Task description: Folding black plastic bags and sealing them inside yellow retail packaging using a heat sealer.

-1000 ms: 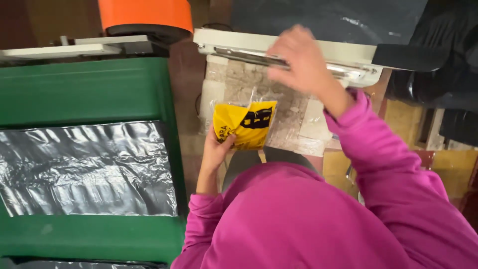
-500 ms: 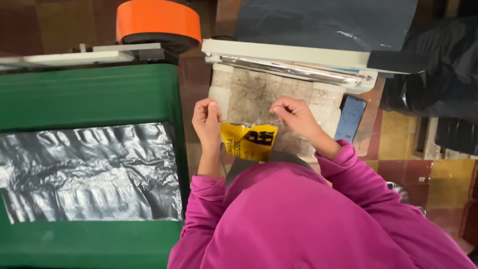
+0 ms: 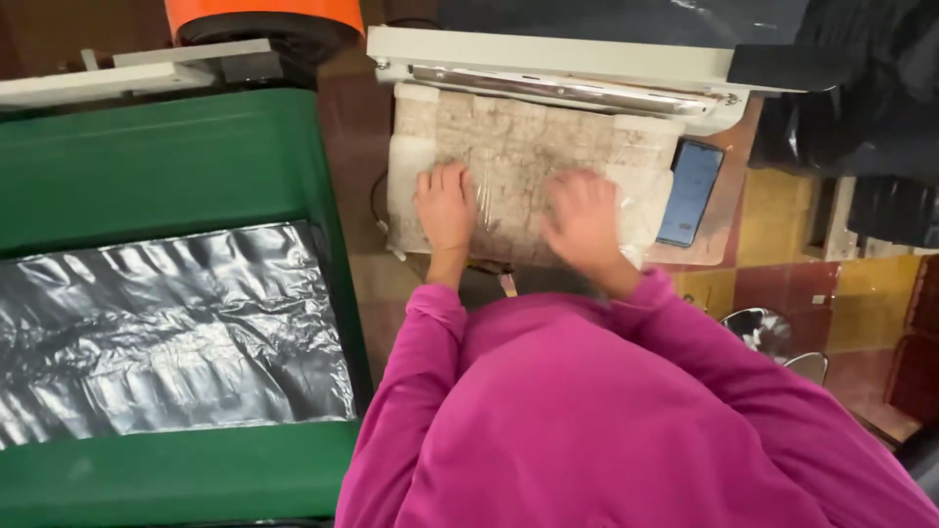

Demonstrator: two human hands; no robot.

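My left hand (image 3: 445, 210) lies flat, fingers together, on the left half of a worn beige pad (image 3: 509, 147) covered with clear film. On the pad's right half rests my right hand (image 3: 584, 220), palm down, slightly blurred, fingers spread. Neither hand holds anything I can see. Just beyond the pad runs the metal bar of a white sealing machine (image 3: 558, 86). Both arms are in pink sleeves (image 3: 587, 411). No yellow pouch shows in this view.
A dark phone (image 3: 690, 191) lies at the pad's right edge. On the left stands a green bin (image 3: 166, 161) with a crinkled silvery-black plastic sheet (image 3: 166, 332) across it. An orange object (image 3: 264, 15) sits at the top. Black bags (image 3: 861, 108) lie at the right over a tiled floor.
The yellow pouch that both hands held over the pad is gone from view. Both hands have come down flat onto the pad.
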